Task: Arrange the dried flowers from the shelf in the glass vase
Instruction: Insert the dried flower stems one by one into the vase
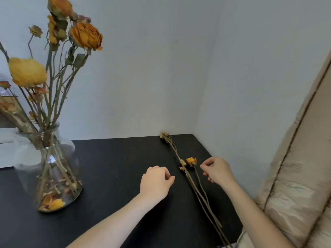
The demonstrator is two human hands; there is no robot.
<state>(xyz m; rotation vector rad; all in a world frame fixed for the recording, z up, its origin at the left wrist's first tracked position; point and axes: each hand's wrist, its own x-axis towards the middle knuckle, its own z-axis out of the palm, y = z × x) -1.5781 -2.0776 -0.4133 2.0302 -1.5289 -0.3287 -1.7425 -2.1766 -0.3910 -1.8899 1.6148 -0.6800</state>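
A glass vase (48, 167) stands at the left of the black shelf top (116, 167), holding several dried yellow-orange flowers (86, 35) on long stems, with loose petals at its bottom. A few dried stems (197, 190) lie on the shelf at the right, one with a small orange bloom (191, 161) and one with a withered head (164, 135) near the wall. My left hand (155, 183) hovers just left of these stems, fingers loosely curled and holding nothing. My right hand (217, 170) is just right of the orange bloom, fingers loosely curled, holding nothing.
White walls meet in a corner behind the shelf. A beige padded surface (295, 176) leans along the right edge. A glass dome (5, 86) and white items sit behind the vase at far left.
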